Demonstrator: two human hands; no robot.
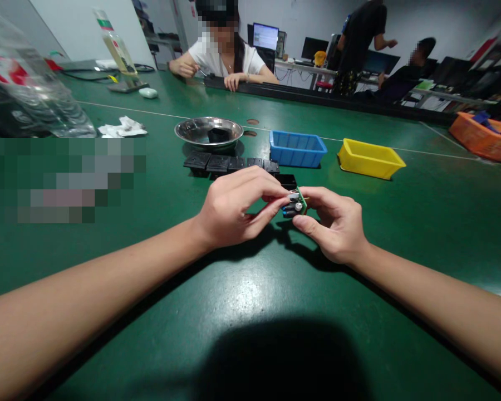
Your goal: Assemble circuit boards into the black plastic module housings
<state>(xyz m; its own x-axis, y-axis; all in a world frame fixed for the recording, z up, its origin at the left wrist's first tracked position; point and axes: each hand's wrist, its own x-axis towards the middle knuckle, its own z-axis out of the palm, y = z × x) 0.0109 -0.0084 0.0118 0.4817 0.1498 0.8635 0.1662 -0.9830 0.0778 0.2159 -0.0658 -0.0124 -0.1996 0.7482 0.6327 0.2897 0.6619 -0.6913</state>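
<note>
Between my two hands, above the green table, is a small circuit board [303,201] with its green face edge-on. Dark cylindrical parts and a round silver-topped one stick out of its left side. My right hand [336,223] grips the board by its edges between thumb and fingers. The fingertips of my left hand [242,206] are pinched together at the parts on the board's left side; whether they hold one part or the board itself is hidden. Just behind my hands stands a row of black plastic housings [229,164], partly covered by my left hand.
Behind the housings are a steel bowl [183,133] with a black piece inside, a blue bin [298,153] and a yellow bin [371,161]. An orange basket [480,139] stands far right. Plastic bottles [37,83] and crumpled tissue [123,128] are at left. A person [242,61] sits opposite.
</note>
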